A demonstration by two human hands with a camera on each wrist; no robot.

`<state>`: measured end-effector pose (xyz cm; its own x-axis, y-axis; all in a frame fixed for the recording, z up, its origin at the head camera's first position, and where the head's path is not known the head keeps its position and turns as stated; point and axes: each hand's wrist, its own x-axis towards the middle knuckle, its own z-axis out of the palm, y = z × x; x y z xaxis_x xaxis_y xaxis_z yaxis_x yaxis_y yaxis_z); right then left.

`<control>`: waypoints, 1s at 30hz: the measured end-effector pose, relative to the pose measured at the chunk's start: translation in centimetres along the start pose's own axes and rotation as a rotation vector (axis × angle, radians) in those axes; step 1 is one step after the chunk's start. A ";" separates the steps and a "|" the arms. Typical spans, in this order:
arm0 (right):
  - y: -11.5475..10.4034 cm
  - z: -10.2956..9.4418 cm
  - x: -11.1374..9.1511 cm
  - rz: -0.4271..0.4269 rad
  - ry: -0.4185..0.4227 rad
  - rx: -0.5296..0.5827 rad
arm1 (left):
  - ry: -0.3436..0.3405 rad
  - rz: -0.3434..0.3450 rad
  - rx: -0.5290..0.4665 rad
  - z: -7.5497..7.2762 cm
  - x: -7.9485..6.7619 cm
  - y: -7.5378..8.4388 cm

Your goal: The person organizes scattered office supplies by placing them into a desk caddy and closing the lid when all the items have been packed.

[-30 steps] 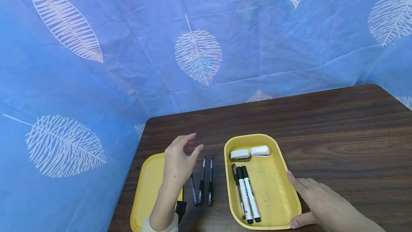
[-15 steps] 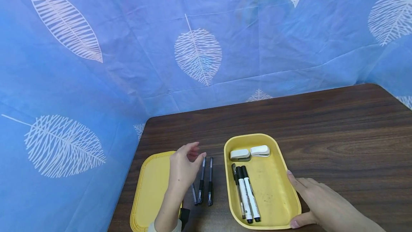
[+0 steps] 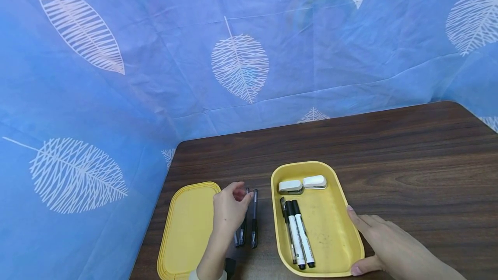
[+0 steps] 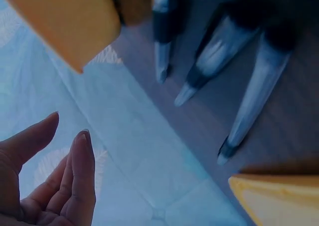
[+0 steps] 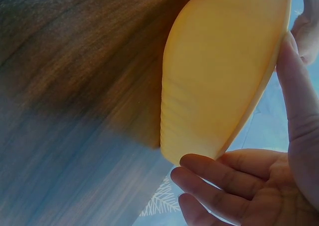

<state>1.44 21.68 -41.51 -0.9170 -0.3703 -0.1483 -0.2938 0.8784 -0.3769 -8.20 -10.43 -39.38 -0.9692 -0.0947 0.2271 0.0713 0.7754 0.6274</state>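
Over the pens on the table hovers my left hand (image 3: 228, 211), thumb and fingers spread slightly apart with nothing between them. Its fingertips are near the top ends of a middle pen (image 3: 243, 231) and a right-hand pen (image 3: 254, 224); a third pen (image 3: 237, 240) is mostly hidden by the hand. The left wrist view shows all three clear, dark-gripped pens (image 4: 254, 94) apart from the fingers. My right hand (image 3: 385, 241) touches the yellow box (image 3: 330, 228) along its right outer side, thumb near the front corner, fingers extended (image 5: 219, 178).
Inside the box lie two white markers (image 3: 297, 241) with black caps, a black pen (image 3: 288, 224) and two small white stapler-like items (image 3: 291, 186). A flat yellow lid (image 3: 186, 232) lies left of the pens. Behind the dark wooden table (image 3: 408, 154) hangs a blue leaf-print cloth (image 3: 163, 55).
My left hand has moved right and toward me, from beside the lid to over the pens. My right hand and the box have stayed in place.
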 end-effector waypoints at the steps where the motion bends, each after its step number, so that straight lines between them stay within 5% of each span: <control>1: 0.0 0.0 0.0 0.000 -0.001 0.003 | -0.003 -0.004 0.002 0.2 0.0 -0.1; 18: 0.0 0.1 -0.3 -0.045 0.052 -0.029 | -0.079 -0.061 0.001 2.1 -1.0 -1.2; 30: 0.2 0.3 -0.1 -0.025 0.019 0.009 | -0.128 -0.027 0.087 2.5 -1.3 -1.6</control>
<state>1.58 21.84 -41.83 -0.9146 -0.3858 -0.1210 -0.3139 0.8662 -0.3889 -7.62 -9.96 -42.53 -0.9931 -0.0398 0.1105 0.0296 0.8254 0.5638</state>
